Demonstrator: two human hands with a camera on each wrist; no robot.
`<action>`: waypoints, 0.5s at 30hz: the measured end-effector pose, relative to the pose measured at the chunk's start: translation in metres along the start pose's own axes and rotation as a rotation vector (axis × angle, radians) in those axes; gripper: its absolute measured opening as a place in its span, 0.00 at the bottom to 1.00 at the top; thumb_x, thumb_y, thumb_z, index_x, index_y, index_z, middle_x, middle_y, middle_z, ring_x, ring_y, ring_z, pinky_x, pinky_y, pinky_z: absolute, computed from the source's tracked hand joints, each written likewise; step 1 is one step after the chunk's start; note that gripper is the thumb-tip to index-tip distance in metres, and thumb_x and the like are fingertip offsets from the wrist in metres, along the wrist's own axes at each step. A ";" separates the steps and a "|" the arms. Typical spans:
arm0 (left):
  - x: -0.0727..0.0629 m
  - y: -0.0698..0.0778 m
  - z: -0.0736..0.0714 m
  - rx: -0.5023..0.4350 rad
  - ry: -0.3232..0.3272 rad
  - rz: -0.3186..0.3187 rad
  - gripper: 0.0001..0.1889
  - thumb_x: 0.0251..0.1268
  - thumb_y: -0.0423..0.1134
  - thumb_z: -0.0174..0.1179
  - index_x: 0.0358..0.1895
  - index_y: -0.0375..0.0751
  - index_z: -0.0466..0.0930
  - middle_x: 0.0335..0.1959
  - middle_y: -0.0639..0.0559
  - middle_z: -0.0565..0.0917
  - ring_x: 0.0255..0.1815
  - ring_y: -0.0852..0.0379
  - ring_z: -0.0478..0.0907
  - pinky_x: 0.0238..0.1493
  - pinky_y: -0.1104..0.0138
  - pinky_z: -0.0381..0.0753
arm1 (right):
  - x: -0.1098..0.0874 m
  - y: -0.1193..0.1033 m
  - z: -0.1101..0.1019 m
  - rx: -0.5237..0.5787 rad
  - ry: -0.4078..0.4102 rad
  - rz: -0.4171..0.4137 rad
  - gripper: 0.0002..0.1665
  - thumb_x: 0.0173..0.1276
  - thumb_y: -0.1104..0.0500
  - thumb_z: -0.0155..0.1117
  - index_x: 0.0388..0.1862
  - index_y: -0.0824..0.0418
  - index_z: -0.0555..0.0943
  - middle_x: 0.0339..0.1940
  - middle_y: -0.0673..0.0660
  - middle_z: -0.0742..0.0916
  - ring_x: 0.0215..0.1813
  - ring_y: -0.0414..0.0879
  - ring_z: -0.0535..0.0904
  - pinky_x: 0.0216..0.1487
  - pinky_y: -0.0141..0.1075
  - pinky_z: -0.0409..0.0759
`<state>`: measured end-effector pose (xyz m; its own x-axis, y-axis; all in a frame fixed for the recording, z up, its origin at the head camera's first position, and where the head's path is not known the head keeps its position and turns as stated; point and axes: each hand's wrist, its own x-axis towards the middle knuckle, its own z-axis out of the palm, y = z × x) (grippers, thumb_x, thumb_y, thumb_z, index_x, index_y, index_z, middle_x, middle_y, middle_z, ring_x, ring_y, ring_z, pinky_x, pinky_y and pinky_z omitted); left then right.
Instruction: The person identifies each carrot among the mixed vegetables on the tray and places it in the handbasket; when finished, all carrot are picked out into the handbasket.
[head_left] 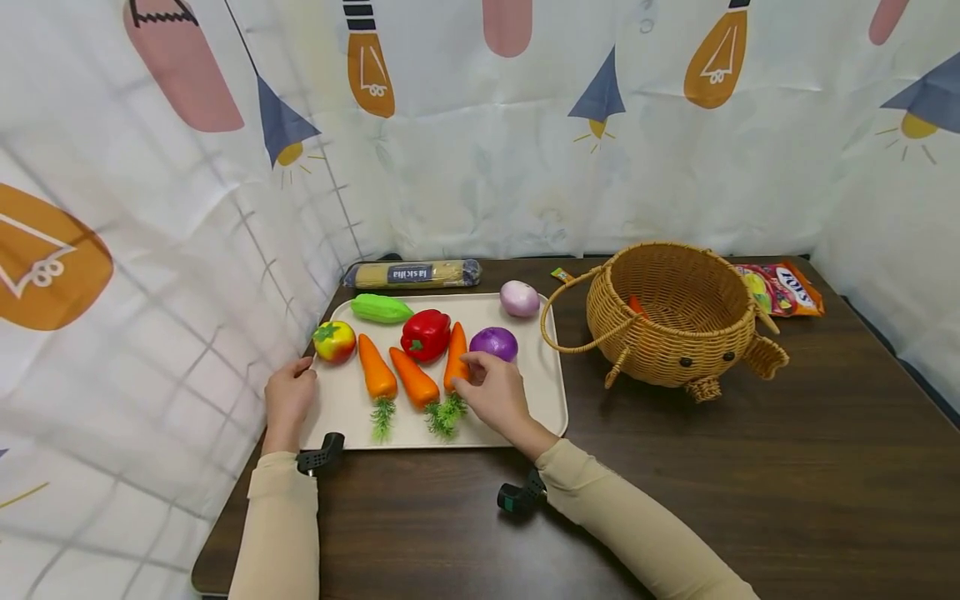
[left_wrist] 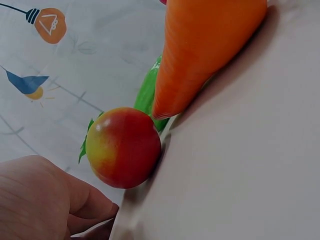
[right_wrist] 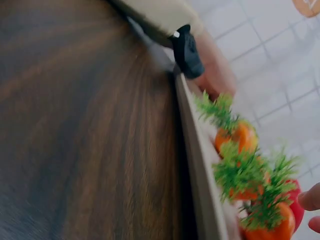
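Note:
A cream tray (head_left: 337, 425) bears toy vegetables and fruit. Three orange carrots with leafy green tops lie on it: a left carrot (head_left: 375, 371), a middle carrot (head_left: 415, 381) and a right carrot (head_left: 455, 354). My left hand (head_left: 288, 400) pinches the tray's left rim, below a red-yellow fruit (left_wrist: 123, 148). My right hand (head_left: 495, 390) hovers by the right carrot, thumb and finger apart; in the right wrist view only its fingertips (right_wrist: 311, 197) show. Around them lie a red bell pepper (head_left: 426, 336), a purple onion (head_left: 494, 342), a paler onion (head_left: 519, 298) and a green vegetable (head_left: 381, 308).
Right of the tray stands a wicker basket (head_left: 645, 354) with an animal face and something orange-red inside; its handle (head_left: 551, 325) reaches over the tray's edge. Behind are a spaghetti pack (head_left: 412, 273), a small yellow packet (head_left: 561, 275) and a red candy bag (head_left: 783, 290).

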<state>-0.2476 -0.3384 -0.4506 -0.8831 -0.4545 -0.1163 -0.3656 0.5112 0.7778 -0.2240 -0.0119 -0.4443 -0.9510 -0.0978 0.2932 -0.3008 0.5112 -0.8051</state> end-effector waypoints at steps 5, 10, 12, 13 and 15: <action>0.000 0.001 0.000 -0.001 0.004 0.003 0.25 0.73 0.40 0.41 0.70 0.35 0.68 0.71 0.36 0.67 0.73 0.39 0.59 0.71 0.47 0.59 | 0.006 0.002 0.008 -0.079 0.009 0.018 0.22 0.57 0.52 0.72 0.50 0.57 0.85 0.32 0.54 0.84 0.31 0.44 0.75 0.32 0.33 0.72; -0.001 0.001 0.000 -0.003 0.004 0.000 0.25 0.73 0.40 0.41 0.70 0.35 0.68 0.71 0.36 0.67 0.73 0.39 0.59 0.71 0.47 0.59 | 0.008 0.001 0.014 -0.101 -0.003 0.071 0.27 0.55 0.48 0.75 0.52 0.57 0.84 0.44 0.53 0.86 0.37 0.44 0.77 0.37 0.35 0.75; 0.000 0.001 0.001 -0.005 0.003 -0.002 0.25 0.73 0.40 0.41 0.70 0.35 0.68 0.71 0.36 0.67 0.73 0.38 0.59 0.71 0.47 0.59 | 0.008 0.000 0.017 -0.109 -0.005 0.088 0.29 0.54 0.47 0.75 0.53 0.58 0.83 0.48 0.54 0.85 0.41 0.47 0.79 0.41 0.37 0.77; 0.000 0.000 0.001 -0.005 0.002 -0.002 0.25 0.73 0.40 0.41 0.70 0.35 0.68 0.71 0.36 0.67 0.73 0.39 0.59 0.71 0.47 0.59 | 0.008 0.000 0.019 -0.110 -0.005 0.097 0.30 0.54 0.47 0.75 0.54 0.58 0.82 0.49 0.54 0.85 0.44 0.48 0.80 0.44 0.39 0.77; 0.000 0.000 0.001 -0.005 0.001 -0.003 0.25 0.73 0.40 0.41 0.70 0.35 0.68 0.71 0.36 0.67 0.73 0.38 0.58 0.71 0.47 0.59 | 0.008 -0.001 0.022 -0.103 0.001 0.112 0.32 0.54 0.47 0.76 0.56 0.59 0.81 0.51 0.55 0.84 0.48 0.50 0.80 0.49 0.42 0.77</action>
<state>-0.2477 -0.3379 -0.4512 -0.8816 -0.4568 -0.1186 -0.3671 0.5060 0.7805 -0.2332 -0.0316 -0.4523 -0.9782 -0.0345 0.2045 -0.1835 0.6037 -0.7758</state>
